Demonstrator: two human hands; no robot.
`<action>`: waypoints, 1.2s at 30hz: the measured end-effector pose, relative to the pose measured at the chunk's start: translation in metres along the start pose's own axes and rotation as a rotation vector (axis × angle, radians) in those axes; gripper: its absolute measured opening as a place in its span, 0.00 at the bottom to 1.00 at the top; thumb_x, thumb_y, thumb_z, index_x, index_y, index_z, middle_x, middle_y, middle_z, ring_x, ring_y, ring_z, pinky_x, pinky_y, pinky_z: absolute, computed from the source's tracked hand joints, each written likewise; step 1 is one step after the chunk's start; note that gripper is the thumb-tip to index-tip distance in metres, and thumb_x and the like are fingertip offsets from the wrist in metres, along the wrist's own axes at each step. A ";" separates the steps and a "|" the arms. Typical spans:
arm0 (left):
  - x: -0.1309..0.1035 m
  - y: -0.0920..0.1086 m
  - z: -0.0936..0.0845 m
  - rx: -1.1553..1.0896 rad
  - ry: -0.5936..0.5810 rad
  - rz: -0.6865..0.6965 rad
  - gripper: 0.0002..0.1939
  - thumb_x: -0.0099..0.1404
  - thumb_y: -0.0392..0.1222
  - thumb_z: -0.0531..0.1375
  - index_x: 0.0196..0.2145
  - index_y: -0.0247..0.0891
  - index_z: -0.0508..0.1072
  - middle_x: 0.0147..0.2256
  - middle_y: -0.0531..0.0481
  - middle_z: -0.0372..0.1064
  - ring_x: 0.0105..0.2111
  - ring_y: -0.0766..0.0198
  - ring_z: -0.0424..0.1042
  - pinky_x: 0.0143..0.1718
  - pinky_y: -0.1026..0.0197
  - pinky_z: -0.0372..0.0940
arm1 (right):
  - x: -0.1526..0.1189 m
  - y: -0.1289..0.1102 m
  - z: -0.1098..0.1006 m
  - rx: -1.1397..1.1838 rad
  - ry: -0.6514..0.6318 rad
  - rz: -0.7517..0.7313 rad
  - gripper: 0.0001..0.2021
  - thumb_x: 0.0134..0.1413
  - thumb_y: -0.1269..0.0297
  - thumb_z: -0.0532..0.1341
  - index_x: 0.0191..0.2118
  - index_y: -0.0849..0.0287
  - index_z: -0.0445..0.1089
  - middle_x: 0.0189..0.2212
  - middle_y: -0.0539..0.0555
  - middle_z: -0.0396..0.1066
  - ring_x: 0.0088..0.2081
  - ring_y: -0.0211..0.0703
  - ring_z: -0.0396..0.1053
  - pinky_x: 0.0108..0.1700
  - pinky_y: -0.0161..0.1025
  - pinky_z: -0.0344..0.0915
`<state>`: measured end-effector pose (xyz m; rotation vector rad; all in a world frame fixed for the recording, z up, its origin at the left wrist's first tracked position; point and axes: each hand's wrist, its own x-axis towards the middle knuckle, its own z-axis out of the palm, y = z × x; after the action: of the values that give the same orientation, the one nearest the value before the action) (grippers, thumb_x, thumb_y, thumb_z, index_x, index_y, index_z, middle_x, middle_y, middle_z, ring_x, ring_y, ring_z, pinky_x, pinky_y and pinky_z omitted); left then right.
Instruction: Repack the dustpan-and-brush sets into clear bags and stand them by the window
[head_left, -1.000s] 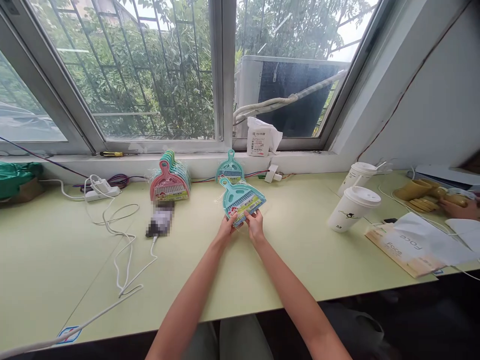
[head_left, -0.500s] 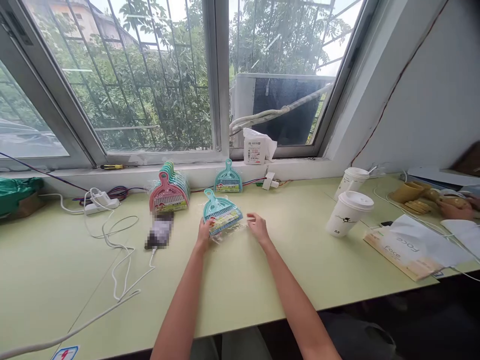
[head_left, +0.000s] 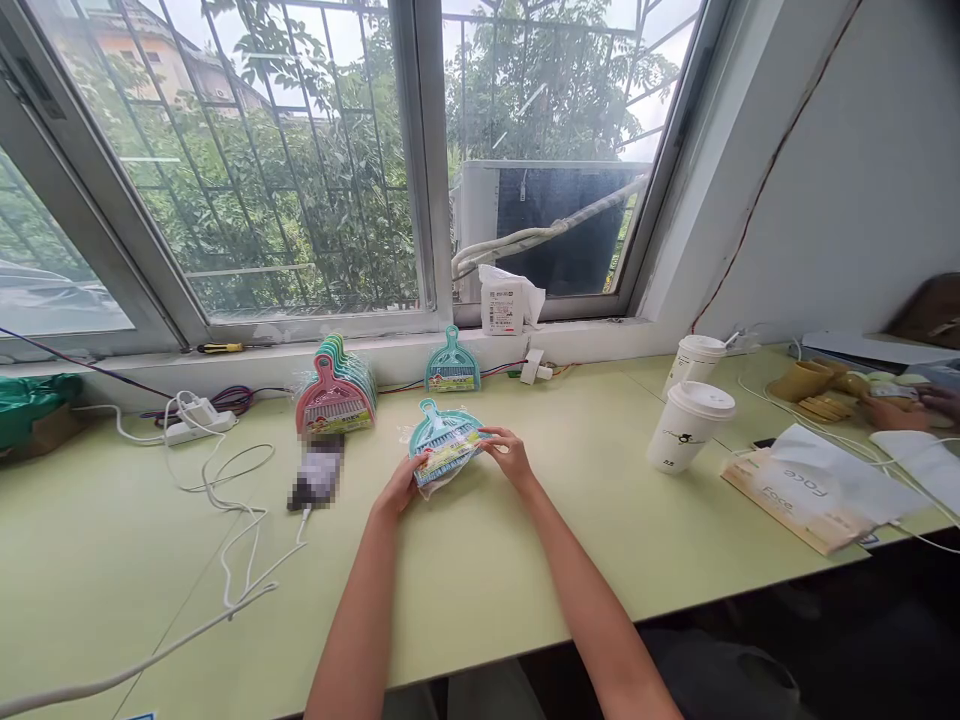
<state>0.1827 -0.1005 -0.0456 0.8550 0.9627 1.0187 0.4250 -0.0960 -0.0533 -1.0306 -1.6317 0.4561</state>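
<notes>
A teal toy dustpan and brush set (head_left: 442,432) in a clear plastic wrapper is held over the table, tilted, its handle pointing away from me. My left hand (head_left: 400,484) is closed on its lower left corner. On the right side, my right hand (head_left: 507,453) pinches its edge and wrapper. Behind it, a second teal dustpan set (head_left: 452,362) leans upright against the window ledge. To the left stands a row of several wrapped dustpan sets (head_left: 335,395), a pink one in front and teal and green ones behind.
Two white lidded cups (head_left: 688,427) stand to the right, near a tissue pack (head_left: 795,490). A pixelated object (head_left: 316,474) with a white cable (head_left: 251,510) lies left, by a power strip (head_left: 200,425). A co-worker's hand (head_left: 896,410) is at far right.
My right hand has moved from beside the dustpan set onto its right edge. The set has tipped slightly, and the camera view has shifted a little.
</notes>
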 end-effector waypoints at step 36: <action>0.212 0.048 -0.007 0.669 0.404 0.692 0.12 0.57 0.38 0.59 0.40 0.44 0.69 0.40 0.43 0.69 0.47 0.47 0.69 0.49 0.48 0.62 | 0.163 0.129 0.084 -0.055 0.499 0.139 0.06 0.51 0.62 0.55 0.37 0.54 0.60 0.37 0.59 0.73 0.40 0.52 0.71 0.43 0.48 0.66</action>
<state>0.2081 0.1150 -0.0546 1.6520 1.4328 1.5223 0.3940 0.1247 -0.0810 -1.1919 -1.1379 0.2197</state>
